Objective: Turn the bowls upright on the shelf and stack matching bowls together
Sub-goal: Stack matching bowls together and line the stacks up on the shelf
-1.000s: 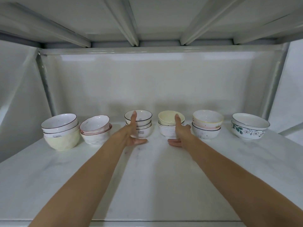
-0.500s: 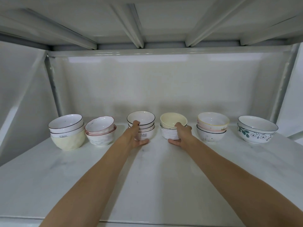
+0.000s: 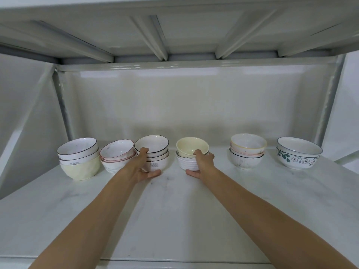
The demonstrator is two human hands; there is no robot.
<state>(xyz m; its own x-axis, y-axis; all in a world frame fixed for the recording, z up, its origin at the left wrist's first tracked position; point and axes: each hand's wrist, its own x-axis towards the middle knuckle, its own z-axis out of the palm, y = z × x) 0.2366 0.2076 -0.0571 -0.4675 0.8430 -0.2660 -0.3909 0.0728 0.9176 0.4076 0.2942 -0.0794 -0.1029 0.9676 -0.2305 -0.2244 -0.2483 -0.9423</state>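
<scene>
Head view shows six stacks of upright bowls in a row across the middle of the frame, at the back of a white marbled shelf [image 3: 174,220]. At far left, two dark-rimmed white bowls [image 3: 77,150] sit nested in a cream bowl [image 3: 80,169]. Next to them, pink-rimmed bowls [image 3: 116,152] nest together. Left of centre, the black-rimmed stack [image 3: 153,150] holds three bowls, all showing nothing inside; small grey print marks the lowest bowl's wall, too small to read. The left hand [image 3: 143,167] grasps this stack, fingers curled over its left side and thumb under its base. Right of centre, a cream-yellow bowl [image 3: 191,147] sits inside a ribbed white bowl [image 3: 187,164]; the right hand [image 3: 203,162] grips this pair, fingers on the upper rim and thumb beneath. Further right, a yellow-rimmed bowl [image 3: 248,143] tops a speckled white one [image 3: 244,161]. At far right, the floral bowls [image 3: 297,154] stand nested, with green leaves and small flowers painted outside.
</scene>
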